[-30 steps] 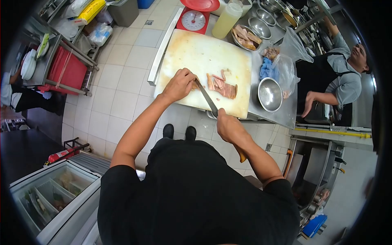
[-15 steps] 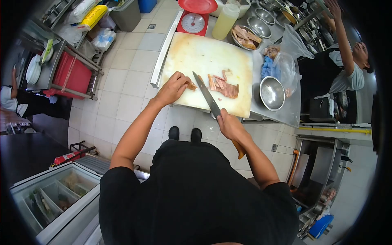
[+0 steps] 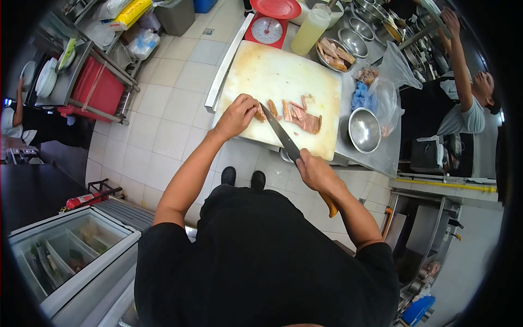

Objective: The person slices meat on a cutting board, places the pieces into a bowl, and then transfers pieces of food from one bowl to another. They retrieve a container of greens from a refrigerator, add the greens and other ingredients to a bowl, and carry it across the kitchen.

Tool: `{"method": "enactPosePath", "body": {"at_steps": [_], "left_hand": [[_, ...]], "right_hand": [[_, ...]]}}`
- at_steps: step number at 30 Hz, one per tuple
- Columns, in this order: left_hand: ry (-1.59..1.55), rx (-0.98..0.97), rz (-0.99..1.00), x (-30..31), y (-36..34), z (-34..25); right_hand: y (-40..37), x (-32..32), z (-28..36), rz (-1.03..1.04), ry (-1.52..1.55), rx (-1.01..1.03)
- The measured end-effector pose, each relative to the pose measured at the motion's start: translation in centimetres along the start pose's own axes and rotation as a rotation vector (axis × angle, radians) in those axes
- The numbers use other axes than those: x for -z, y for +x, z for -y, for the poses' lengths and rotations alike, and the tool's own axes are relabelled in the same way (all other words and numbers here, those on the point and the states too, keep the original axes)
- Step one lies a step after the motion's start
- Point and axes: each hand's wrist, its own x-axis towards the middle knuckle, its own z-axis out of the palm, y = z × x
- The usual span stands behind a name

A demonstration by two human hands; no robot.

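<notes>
A large white cutting board (image 3: 275,71) lies on a steel counter. My left hand (image 3: 237,115) pins a small piece of meat (image 3: 261,114) at the board's near left part. My right hand (image 3: 315,171) grips the orange-handled knife (image 3: 282,134), whose long blade slants up to the meat beside my left fingers. A cut slice (image 3: 272,107) lies just right of the blade. Further right sits a pile of sliced meat (image 3: 304,117).
A steel bowl (image 3: 364,129), blue gloves (image 3: 360,96) and a plastic bag (image 3: 384,94) lie right of the board. A red scale (image 3: 268,27), a bottle (image 3: 309,30) and a bowl of meat strips (image 3: 333,53) stand behind. A co-worker (image 3: 460,103) reaches up at right. A freezer chest (image 3: 65,256) stands lower left.
The knife blade has come down next to my left fingers and a fresh slice lies right of it. The co-worker keeps an arm raised. The camera view has shifted slightly.
</notes>
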Motion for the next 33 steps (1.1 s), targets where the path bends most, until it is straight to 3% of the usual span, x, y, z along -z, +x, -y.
{"method": "enactPosePath", "body": {"at_steps": [4, 7, 9, 10, 12, 16, 18, 19, 21, 24, 27, 31, 33], "left_hand": [[-0.024, -0.019, 0.038, 0.3, 0.3, -0.2], [-0.132, 0.087, 0.103, 1.0, 0.2, -0.5], [0.179, -0.249, -0.011, 1.8, 0.5, -0.5], [0.179, -0.249, -0.01, 1.7, 0.2, 0.0], [-0.031, -0.071, 0.122, 1.6, 0.0, 0.4], [-0.016, 0.098, 0.073, 1.9, 0.4, -1.6], [0.005, 0.31, 0.136, 2.2, 1.1, -2.6], [0.008, 0.31, 0.139, 1.9, 1.3, -2.1], [-0.173, 0.542, 0.171, 1.3, 1.9, -1.1], [-0.389, 0.633, 0.104, 1.1, 2.4, -0.7], [-0.602, 0.589, 0.097, 0.9, 2.2, 0.3], [-0.648, 0.676, 0.155, 0.6, 1.8, 1.4], [-0.588, 0.612, 0.044, 0.1, 1.7, 1.3]], "right_hand": [[-0.1, 0.2, -0.4, 0.008, -0.02, -0.066], [-0.2, -0.2, -0.9, -0.01, -0.014, -0.022], [-0.2, -0.5, -1.0, -0.004, 0.017, -0.021], [-0.2, -0.6, -1.0, 0.003, 0.043, -0.021], [-0.1, -1.6, -1.7, -0.007, 0.061, -0.018], [0.0, -2.0, -2.0, -0.037, 0.092, 0.009], [-0.1, -1.3, -0.9, -0.009, 0.131, -0.027], [0.0, -1.1, -0.4, 0.022, 0.167, -0.064], [0.2, -1.2, -0.1, 0.032, 0.171, -0.063], [0.4, -1.3, 0.0, 0.038, 0.178, -0.064], [0.3, -1.2, 0.1, 0.05, 0.191, -0.08], [-0.5, -0.4, 0.7, 0.095, 0.181, -0.059], [-0.4, -0.7, 0.6, 0.086, 0.179, -0.066]]}}
